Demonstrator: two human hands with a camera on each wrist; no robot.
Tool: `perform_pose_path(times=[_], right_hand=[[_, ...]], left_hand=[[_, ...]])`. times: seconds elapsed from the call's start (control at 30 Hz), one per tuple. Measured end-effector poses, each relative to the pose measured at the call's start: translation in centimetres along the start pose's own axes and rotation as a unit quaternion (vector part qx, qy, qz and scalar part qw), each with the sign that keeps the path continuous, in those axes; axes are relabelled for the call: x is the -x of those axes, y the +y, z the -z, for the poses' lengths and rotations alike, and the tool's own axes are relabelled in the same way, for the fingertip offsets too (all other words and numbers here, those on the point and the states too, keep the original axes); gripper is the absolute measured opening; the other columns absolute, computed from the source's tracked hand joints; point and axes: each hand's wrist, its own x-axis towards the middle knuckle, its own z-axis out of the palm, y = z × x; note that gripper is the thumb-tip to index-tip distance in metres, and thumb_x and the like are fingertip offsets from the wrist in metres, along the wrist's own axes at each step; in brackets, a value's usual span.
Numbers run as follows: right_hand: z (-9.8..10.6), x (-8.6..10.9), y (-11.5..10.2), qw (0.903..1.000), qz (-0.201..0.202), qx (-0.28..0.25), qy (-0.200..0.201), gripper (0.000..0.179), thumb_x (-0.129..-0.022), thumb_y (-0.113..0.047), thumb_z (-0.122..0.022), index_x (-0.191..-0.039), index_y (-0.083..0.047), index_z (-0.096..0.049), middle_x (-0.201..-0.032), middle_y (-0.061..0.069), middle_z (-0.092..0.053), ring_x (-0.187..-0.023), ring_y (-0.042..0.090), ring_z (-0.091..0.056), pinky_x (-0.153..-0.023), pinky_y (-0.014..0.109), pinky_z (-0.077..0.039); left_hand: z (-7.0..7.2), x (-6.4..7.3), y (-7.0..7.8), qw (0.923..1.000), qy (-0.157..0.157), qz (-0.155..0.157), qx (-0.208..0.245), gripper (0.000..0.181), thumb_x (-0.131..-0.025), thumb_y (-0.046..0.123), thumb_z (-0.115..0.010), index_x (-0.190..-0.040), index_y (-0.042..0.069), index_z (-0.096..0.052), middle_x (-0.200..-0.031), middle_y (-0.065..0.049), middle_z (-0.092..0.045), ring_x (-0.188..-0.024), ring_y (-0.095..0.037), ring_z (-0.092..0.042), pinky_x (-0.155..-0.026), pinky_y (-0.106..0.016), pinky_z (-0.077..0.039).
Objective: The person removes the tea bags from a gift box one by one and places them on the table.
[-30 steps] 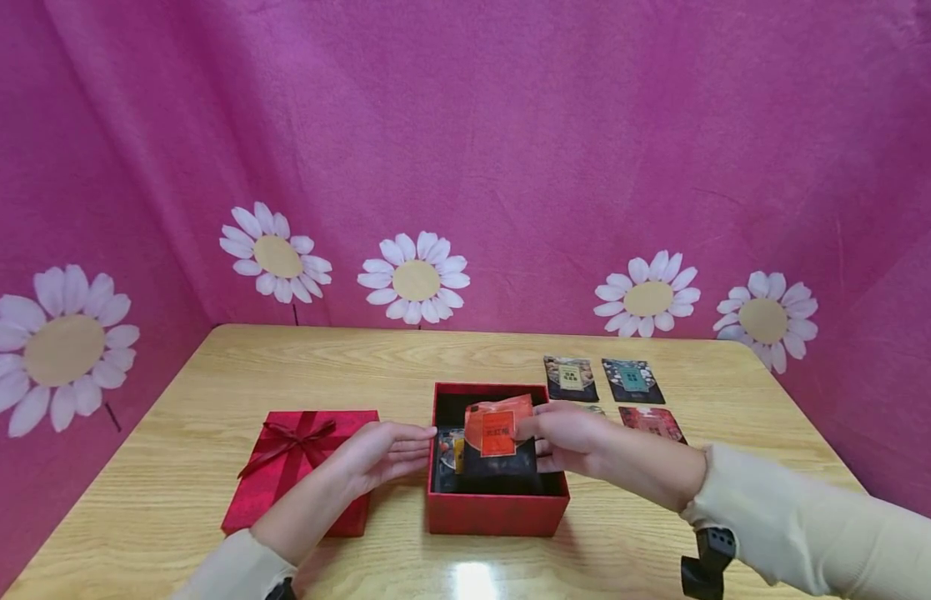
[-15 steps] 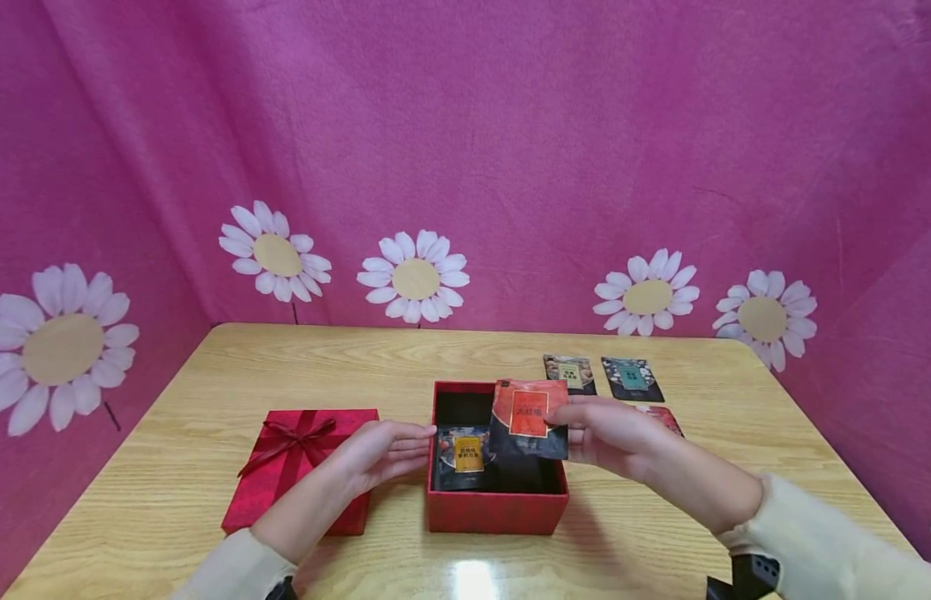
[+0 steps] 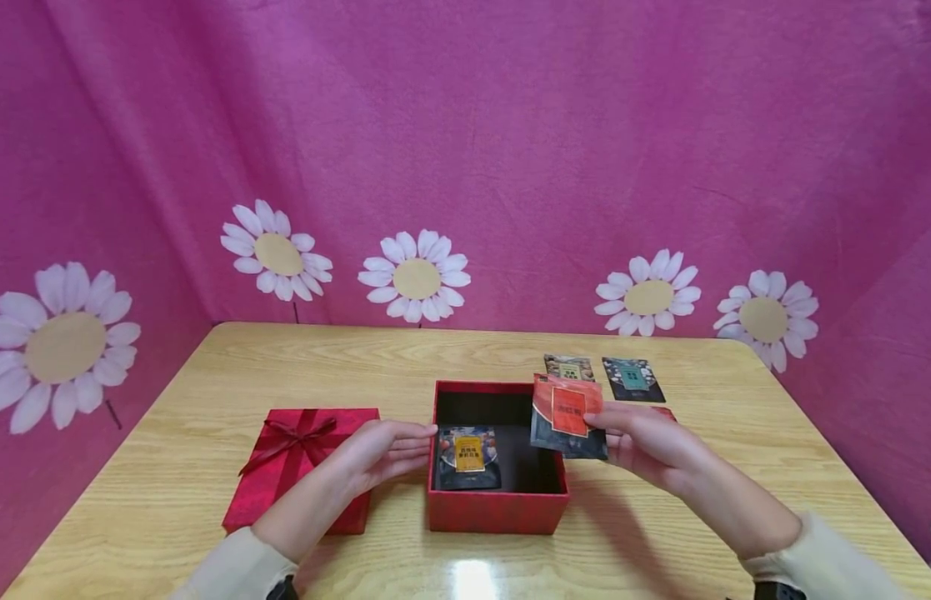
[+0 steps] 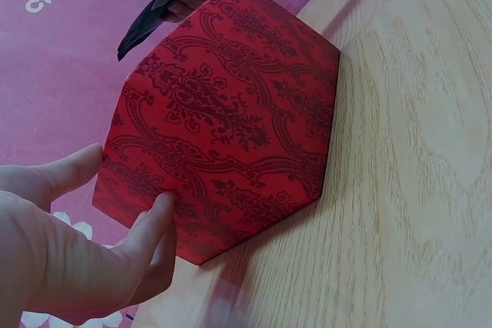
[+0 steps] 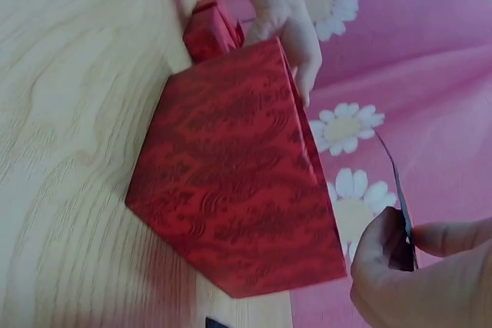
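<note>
My right hand [image 3: 653, 442] pinches a flat red-and-black packet [image 3: 568, 417] by its right edge, above the right rim of an uncovered red box [image 3: 498, 512]. In the right wrist view the packet [image 5: 400, 190] shows edge-on between thumb and fingers. My left hand [image 3: 386, 457] touches the box's left wall with straight fingers; the left wrist view shows its fingertips [image 4: 163, 203] against the patterned side. Inside the box, at the left, lies a dark packet with a yellow label [image 3: 468, 458]. The bottom's right part is bare black.
A red lid with a ribbon bow [image 3: 296, 458] lies left of the box. Behind the right hand are a packet with a teal label [image 3: 633, 380], a partly covered packet with a pale label [image 3: 568, 367] and a mostly hidden red packet [image 3: 664, 412]. A pink curtain hangs behind the table.
My right hand has lifted the red-and-black packet out of the box and carried it right. The yellow-labelled packet inside is now fully uncovered. The left hand has stayed at the box wall.
</note>
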Motion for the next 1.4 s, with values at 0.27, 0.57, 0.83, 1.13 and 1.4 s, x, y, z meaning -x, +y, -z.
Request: perform_pose_path(times=[0.27,0.57,0.83,1.13,1.4], right_hand=[[2.5,0.1,1.0,0.9988,-0.011,0.02,0.043,0.071,-0.096,-0.018,-0.057,-0.149,0.007,-0.017,-0.093,-0.006,-0.07,-0.085,0.008,-0.069,-0.081,0.024,-0.06],[5.3,0.1,2.4,0.9951,-0.028,0.044,0.084,0.075,-0.095,-0.02,-0.06,-0.148,0.009,-0.015,-0.09,-0.008,-0.068,-0.083,0.007,-0.066,-0.077,0.022,-0.059],[6.4,-0.1,5.0,0.9918,0.012,0.094,0.086,0.009,-0.092,-0.014,-0.062,-0.1,-0.009,-0.06,-0.075,-0.01,-0.068,-0.068,0.001,-0.062,-0.062,0.017,-0.053],[6.8,-0.6,7.3,0.9799,0.018,0.181,0.082,0.026,-0.09,-0.009,-0.061,-0.11,0.007,-0.059,-0.076,-0.012,-0.068,-0.065,-0.001,-0.059,-0.058,0.017,-0.05],[6.4,-1.1,8.4,0.9601,-0.002,0.254,0.117,0.035,-0.087,-0.006,-0.065,-0.113,0.016,-0.059,-0.076,-0.009,-0.069,-0.06,0.001,-0.051,-0.052,0.016,-0.042]], left_hand=[[-0.1,0.0,0.1,1.0,0.0,-0.002,0.0,0.039,-0.092,0.018,-0.06,-0.125,-0.003,-0.061,-0.129,-0.023,-0.061,-0.112,-0.03,-0.066,-0.098,-0.04,-0.05],[-0.1,0.0,0.2,1.0,0.002,0.0,-0.003,0.038,-0.092,0.018,-0.06,-0.125,-0.002,-0.061,-0.129,-0.022,-0.062,-0.113,-0.03,-0.066,-0.098,-0.04,-0.05],[0.1,-0.1,0.1,1.0,0.0,0.001,-0.003,0.039,-0.092,0.018,-0.061,-0.125,-0.002,-0.061,-0.129,-0.022,-0.062,-0.111,-0.029,-0.067,-0.096,-0.038,-0.053],[0.1,-0.1,-0.1,1.0,-0.006,0.0,-0.003,0.041,-0.092,0.018,-0.06,-0.128,-0.003,-0.059,-0.131,-0.023,-0.06,-0.111,-0.028,-0.067,-0.097,-0.038,-0.052],[0.1,0.0,0.0,1.0,-0.002,-0.001,-0.005,0.04,-0.092,0.018,-0.06,-0.127,-0.002,-0.06,-0.129,-0.022,-0.062,-0.108,-0.027,-0.068,-0.095,-0.037,-0.053]])
